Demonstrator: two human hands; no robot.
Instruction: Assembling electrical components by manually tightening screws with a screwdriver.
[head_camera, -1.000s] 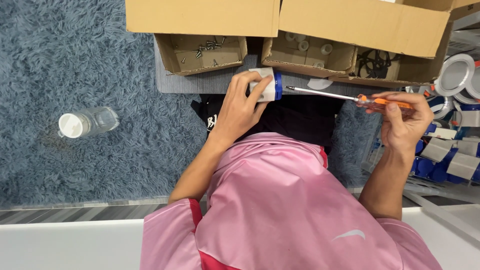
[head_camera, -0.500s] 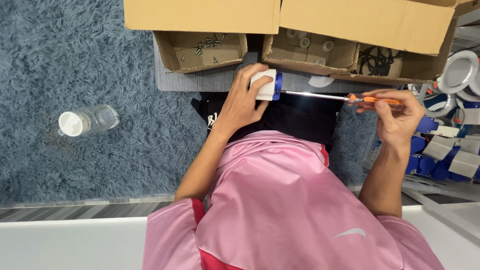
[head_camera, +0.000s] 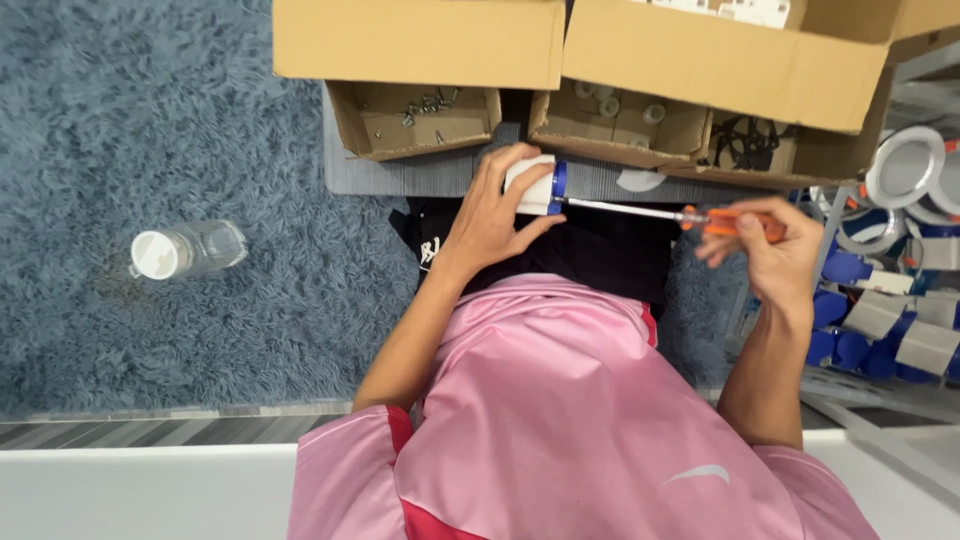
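My left hand (head_camera: 492, 215) grips a small white cylindrical part with a blue ring (head_camera: 537, 185), held over my lap. My right hand (head_camera: 765, 250) holds a screwdriver with an orange handle (head_camera: 722, 222). Its long metal shaft runs left and its tip meets the blue end of the white part. Both arms reach out from a pink shirt (head_camera: 570, 420).
Open cardboard boxes (head_camera: 415, 118) holding screws, white rings and black parts stand just ahead on a grey mat. A clear plastic bottle with a white cap (head_camera: 185, 250) lies on the blue shaggy carpet at left. Blue and grey parts and round rings (head_camera: 900, 300) crowd the right edge.
The screwdriver's tip has come up against the blue end of the white part, and my right hand has shifted slightly left and turned on the handle. My left hand stays put.
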